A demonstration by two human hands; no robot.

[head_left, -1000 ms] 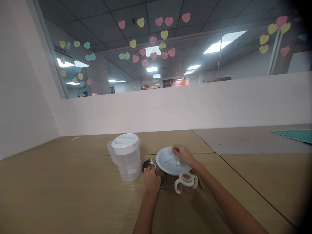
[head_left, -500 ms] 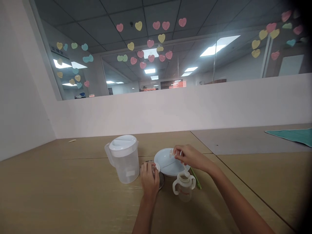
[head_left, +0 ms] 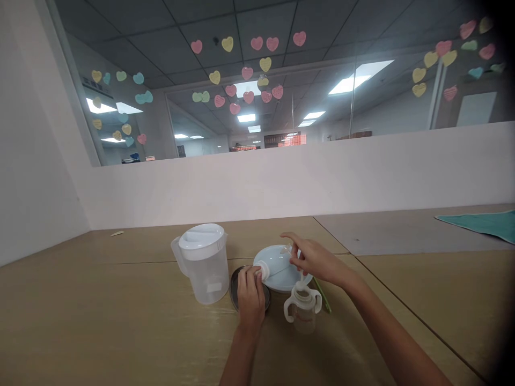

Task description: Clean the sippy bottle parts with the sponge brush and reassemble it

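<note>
My left hand (head_left: 251, 292) is closed around a white round cap (head_left: 263, 269) over the dark round tray, with the cap's rim turned toward the plate. Above the plate, my right hand (head_left: 309, 257) pinches a small translucent straw-like piece (head_left: 286, 249), its index finger stretched out. A whitish tube end (head_left: 301, 280) shows below that hand, just over the mouth of a clear baby bottle (head_left: 304, 313). The bottle stands upright with two white handles. A white plate (head_left: 277, 284) lies behind the bottle. Fingers partly hide both held pieces.
A clear pitcher (head_left: 208, 273) with a white lid stands left of my left hand. The dark round tray (head_left: 234, 292) lies beside it. A green stick (head_left: 323, 296) rests right of the bottle. Farther off are a teal cloth (head_left: 483, 222) and a wall with a window.
My left hand has shifted slightly right, turning the white cap toward the plate and uncovering more of the dark tray. My right index finger has stretched out.
</note>
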